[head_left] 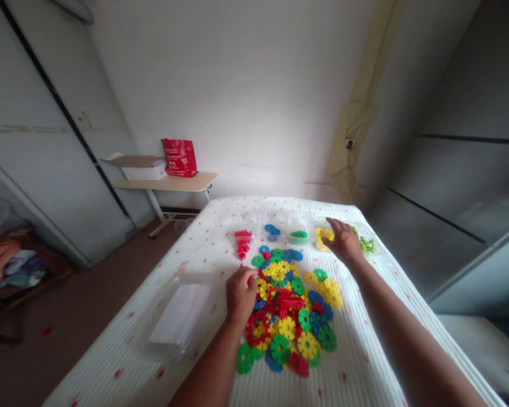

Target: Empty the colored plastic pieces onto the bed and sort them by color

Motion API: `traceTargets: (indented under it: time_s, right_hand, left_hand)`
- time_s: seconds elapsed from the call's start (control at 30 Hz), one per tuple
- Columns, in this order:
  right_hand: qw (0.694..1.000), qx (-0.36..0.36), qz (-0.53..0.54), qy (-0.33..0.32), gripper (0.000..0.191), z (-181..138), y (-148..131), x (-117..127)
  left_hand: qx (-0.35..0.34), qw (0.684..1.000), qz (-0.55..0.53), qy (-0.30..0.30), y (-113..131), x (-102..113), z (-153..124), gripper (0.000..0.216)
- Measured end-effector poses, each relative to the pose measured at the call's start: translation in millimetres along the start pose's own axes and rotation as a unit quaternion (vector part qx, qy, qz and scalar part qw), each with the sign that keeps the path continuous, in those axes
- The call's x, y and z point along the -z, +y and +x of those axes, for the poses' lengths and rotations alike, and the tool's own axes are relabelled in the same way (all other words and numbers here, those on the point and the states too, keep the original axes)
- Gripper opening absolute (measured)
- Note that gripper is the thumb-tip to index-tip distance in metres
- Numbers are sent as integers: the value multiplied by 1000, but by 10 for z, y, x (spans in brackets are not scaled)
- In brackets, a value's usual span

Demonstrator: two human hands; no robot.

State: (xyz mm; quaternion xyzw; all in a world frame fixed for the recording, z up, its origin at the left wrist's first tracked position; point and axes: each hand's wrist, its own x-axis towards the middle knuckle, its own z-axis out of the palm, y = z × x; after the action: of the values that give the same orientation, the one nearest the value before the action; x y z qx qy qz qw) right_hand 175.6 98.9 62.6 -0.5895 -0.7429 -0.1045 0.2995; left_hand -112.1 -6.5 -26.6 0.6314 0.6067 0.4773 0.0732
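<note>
A heap of plastic notched discs (287,328) in yellow, green, blue and red lies on the bed, mixed with red blocky pieces (289,304). At the heap's left edge, my left hand (241,294) is closed, with a bit of a red plastic piece (251,277) showing at its fingertips. My right hand (343,240) is over the clear tub with yellow discs (321,236), thumb and fingers apart, and nothing shows in it. Other clear tubs in that row hold red pieces (243,235), blue discs (272,230), green discs (298,234) and light green pieces (367,245).
A clear plastic lid or tray with a white sheet (181,314) lies on the left of the bed cover (152,282). Beyond it, a small table (195,182) carries a red bag (179,158) and a white box (144,169). Grey cabinets flank both sides.
</note>
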Motion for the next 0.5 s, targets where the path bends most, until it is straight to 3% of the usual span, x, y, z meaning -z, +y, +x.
traceTargets:
  time_s: [0.17, 0.33, 0.4, 0.5]
  right_hand:
    - [998, 60, 17, 33, 29, -210, -55, 49]
    - [989, 125, 52, -55, 27, -763, -25, -40]
    - [988, 118, 66, -78, 29, -922, 53, -83]
    - [990, 46, 106, -78, 29, -1027, 180, -130]
  left_hand:
    - [-2, 1000, -5, 6, 18, 4, -8, 21]
    - [-2, 1000, -19, 9, 27, 4, -9, 21]
    - [0, 1000, -23, 13, 24, 1, -7, 21]
    - [4, 999, -26, 20, 16, -5, -6, 21]
